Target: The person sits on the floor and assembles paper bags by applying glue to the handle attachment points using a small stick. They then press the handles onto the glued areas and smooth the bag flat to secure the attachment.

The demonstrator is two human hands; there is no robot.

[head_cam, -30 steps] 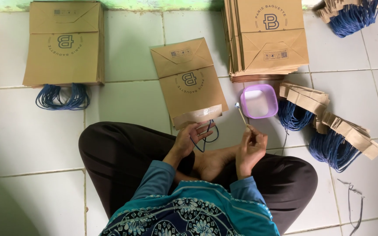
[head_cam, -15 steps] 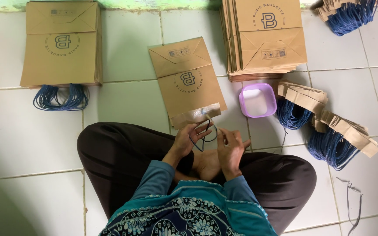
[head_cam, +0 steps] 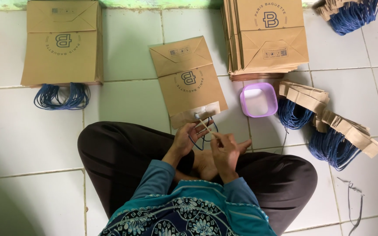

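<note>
**Two hands work a stick at the mouth of a flat paper bag**

Two stacks of flat brown paper bags sit along the far edge of the tiled floor (head_cam: 127, 100). The left stack (head_cam: 62, 43) lies near the far left corner, with a bundle of blue cord loops (head_cam: 61, 96) poking out from its near edge.

Toward the middle, a single paper bag (head_cam: 188, 81) lies flat and slightly tilted, its near end reaching almost to the seated person's crossed legs. A paler strip runs across that near end.

Just below it, the left hand (head_cam: 185, 140) is loosely curled, its fingers touching a dark blue cord loop (head_cam: 204, 137) that hangs at the bag's near edge. The right hand (head_cam: 225, 150) sits just beside it, fingers pinched on a thin pale stick (head_cam: 205, 126) whose tip points up toward the bag's pale strip. Whether the tip touches the strip cannot be told.

To the right of the single bag stands a small purple tub (head_cam: 259, 99), open and whitish inside. Behind it, the taller right stack (head_cam: 270, 37) lies at the far edge.

Further right, bundles of folded brown paper strips with blue cords (head_cam: 329, 126) spread toward the right edge, and another blue cord bundle (head_cam: 353, 15) rests in the far right corner. A loose dark cord (head_cam: 351, 196) lies on the tiles at the near right.
</note>
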